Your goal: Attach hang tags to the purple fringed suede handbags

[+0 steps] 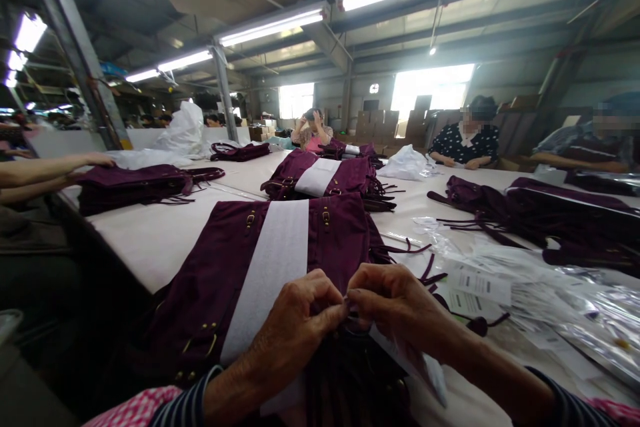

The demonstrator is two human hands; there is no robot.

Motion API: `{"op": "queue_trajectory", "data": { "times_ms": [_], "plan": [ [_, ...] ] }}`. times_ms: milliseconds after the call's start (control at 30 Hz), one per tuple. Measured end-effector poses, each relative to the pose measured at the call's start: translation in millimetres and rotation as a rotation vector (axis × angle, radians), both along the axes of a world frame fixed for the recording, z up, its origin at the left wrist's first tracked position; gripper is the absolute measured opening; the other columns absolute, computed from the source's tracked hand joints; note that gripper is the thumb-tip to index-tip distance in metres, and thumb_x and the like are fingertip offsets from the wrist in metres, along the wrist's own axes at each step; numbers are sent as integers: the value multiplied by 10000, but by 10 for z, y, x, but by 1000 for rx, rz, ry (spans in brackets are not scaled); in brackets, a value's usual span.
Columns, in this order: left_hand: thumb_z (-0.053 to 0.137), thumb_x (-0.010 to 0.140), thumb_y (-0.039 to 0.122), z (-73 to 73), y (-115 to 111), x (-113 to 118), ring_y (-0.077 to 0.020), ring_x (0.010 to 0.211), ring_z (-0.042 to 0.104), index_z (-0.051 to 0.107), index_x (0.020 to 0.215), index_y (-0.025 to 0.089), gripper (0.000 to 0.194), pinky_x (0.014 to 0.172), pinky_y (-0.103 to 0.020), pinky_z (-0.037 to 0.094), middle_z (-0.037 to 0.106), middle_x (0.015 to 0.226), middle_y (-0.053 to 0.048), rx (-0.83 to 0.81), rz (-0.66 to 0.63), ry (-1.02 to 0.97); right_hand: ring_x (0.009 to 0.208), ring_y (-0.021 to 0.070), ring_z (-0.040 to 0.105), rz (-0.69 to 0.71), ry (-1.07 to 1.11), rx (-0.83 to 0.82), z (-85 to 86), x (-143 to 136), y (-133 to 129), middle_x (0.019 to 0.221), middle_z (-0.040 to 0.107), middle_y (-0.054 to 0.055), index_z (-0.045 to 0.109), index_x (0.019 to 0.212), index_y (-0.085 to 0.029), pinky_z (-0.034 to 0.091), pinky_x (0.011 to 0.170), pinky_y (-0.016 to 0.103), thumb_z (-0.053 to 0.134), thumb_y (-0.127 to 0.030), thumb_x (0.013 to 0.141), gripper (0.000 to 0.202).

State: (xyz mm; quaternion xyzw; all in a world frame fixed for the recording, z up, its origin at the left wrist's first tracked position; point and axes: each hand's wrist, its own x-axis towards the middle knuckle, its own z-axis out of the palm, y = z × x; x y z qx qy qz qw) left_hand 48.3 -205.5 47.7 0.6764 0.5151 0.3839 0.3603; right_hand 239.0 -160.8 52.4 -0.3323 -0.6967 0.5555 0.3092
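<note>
A purple bag (200, 280) with buckles lies at the near edge of the table, a white paper strip (280, 233) running down it. Over its right part, my left hand (305, 317) and my right hand (395, 300) meet with thumbs and fingertips pinched together. Something tiny sits between the fingertips, too small to make out. A clear plastic piece with a white tag (433, 377) hangs beneath my right hand. Dark straps hang below both hands.
More purple bags (345, 173) are stacked ahead, and others lie at the left (133, 187) and right (565, 213). Printed labels (480, 283) and shiny plastic bags (600, 307) cover the table's right side. A person's arms reach in at left; several people sit across the table.
</note>
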Motion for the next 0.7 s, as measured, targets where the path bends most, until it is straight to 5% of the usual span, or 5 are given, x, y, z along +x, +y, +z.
{"op": "queue_trajectory", "data": {
  "times_ms": [133,367,700],
  "plan": [
    [667,836,396,-47,0,-97,-138,663,497,617,755,171,244,643,-265,378,566,696,16,-144,29,-186,536,75,501,52,-3,-63,-41,27,19,633,623,-41,660,939,-144,326,490,173,763,-313,779,254],
    [673,851,440,-81,19,-170,-147,716,506,634,774,156,297,694,-266,389,588,728,-2,-95,31,-269,599,91,528,57,-106,57,-11,-117,-25,643,615,-29,723,782,-138,401,590,201,609,-121,755,118],
    [708,815,447,-138,75,-177,-137,676,525,644,767,146,312,662,-258,398,617,707,-3,-133,-21,-330,533,92,532,98,-8,-120,-36,-92,35,591,657,-3,759,739,-117,369,534,195,655,-162,689,124]
  ]
}}
